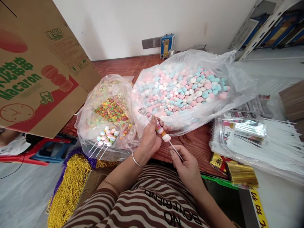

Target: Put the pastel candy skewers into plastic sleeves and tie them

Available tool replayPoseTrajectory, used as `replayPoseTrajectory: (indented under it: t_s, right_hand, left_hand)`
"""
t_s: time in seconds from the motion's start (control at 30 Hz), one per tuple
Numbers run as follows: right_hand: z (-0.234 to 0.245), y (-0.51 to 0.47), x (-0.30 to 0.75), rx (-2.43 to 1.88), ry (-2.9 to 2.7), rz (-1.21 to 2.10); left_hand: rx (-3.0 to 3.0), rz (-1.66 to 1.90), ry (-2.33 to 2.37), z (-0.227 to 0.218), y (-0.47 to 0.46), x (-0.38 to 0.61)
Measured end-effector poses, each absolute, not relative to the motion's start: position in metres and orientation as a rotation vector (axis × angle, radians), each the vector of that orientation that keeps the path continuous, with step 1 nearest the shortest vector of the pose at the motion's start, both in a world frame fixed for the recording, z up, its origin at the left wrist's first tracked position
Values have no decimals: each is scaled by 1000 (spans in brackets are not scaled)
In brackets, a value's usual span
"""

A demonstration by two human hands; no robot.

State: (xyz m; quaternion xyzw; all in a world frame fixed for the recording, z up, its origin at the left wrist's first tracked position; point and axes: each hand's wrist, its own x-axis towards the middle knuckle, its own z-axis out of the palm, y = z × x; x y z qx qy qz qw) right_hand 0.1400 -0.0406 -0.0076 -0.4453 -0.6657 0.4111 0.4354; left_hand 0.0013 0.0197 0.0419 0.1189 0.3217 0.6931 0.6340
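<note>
In the middle, a candy skewer [166,138] with pink, white and orange pieces is held between my two hands. My left hand [151,138] is closed around its upper pieces, where a printed clear wrapper [144,113] sticks out past the fingers; how far the wrapper covers the candy is hard to see. Lower down, my right hand [186,163] pinches the white stick [175,149]. Several finished-looking skewers [107,136] lie on the clear bag of colourful ring-shaped cereal [111,109] to the left. Behind the hands spreads a large clear bag of pastel candies [190,90].
A big Macaron carton [35,69] stands at the left. On the right lie white sticks [280,139], printed wrappers [247,126] and gold twist ties [242,174]. Gold fringe [68,190] hangs at the table's lower left. A small blue box [167,46] stands by the wall.
</note>
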Motion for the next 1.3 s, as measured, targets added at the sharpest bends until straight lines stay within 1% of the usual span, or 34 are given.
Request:
replayPoseTrajectory:
  t_s: [0.07,0.1,0.13,0.17,0.2,0.23,0.33,0.37,0.4,0.43,0.47,0.53,0.63,0.7,0.8,0.87,0.9,0.93,1.0,1.07,1.13,1.2,1.3]
  right_hand:
    - [-14,-42,141,-1136,-1783,519]
    - [-16,-42,140,-1125,-1820,326]
    - [-17,-41,139,-1103,-1842,227]
    - [-18,-41,138,-1082,-1848,242]
    - [-17,-41,137,-1072,-1825,378]
    - [-15,-41,136,-1061,-1756,617]
    - [-8,-41,133,-928,-1230,1554]
    - [-6,-41,132,-843,-1015,1792]
    - [-5,-40,131,-754,-833,1956]
    - [-4,-38,130,-679,-704,2053]
    - [-4,-37,129,-631,-629,2097]
    - [-5,-35,127,-610,-590,2071]
    - [-7,-34,128,-649,-647,1964]
    - [-9,-34,130,-672,-714,1953]
    - [-11,-37,132,-728,-873,1946]
    - [-11,-40,132,-825,-1102,1818]
    - [-11,-41,132,-887,-1266,1675]
    - [-10,-42,132,-945,-1444,1475]
    - [-9,-41,130,-1013,-1756,955]
    - [-8,-38,127,-1028,-1921,469]
    - [-8,-33,124,-1057,-1973,162]
    - [-8,-28,123,-1102,-1981,35]
    - [-6,-24,124,-1141,-1974,56]
  left_hand:
    - [266,1597,758,40,19,4]
    - [267,1601,766,40,19,6]
    - [273,1603,770,40,18,7]
    - [283,1598,769,39,17,8]
    - [295,1585,758,39,16,10]
    - [306,1565,738,39,15,10]
    - [328,1491,632,38,11,11]
    - [331,1463,594,37,10,11]
    - [334,1433,563,36,8,11]
    - [338,1390,543,35,7,10]
    - [343,1344,534,33,7,10]
    - [375,1305,542,31,9,5]
    - [461,1410,555,34,18,-7]
    - [490,1501,547,39,24,-17]
    - [451,1539,524,49,31,-26]
    - [389,1523,517,53,32,-24]
    - [356,1510,518,53,32,-22]
    - [327,1498,523,53,31,-17]
    - [295,1467,530,51,28,-7]
    - [316,1428,544,46,23,4]
    - [376,1406,583,41,16,14]
    - [447,1403,636,36,11,20]
    - [497,1401,686,35,12,16]
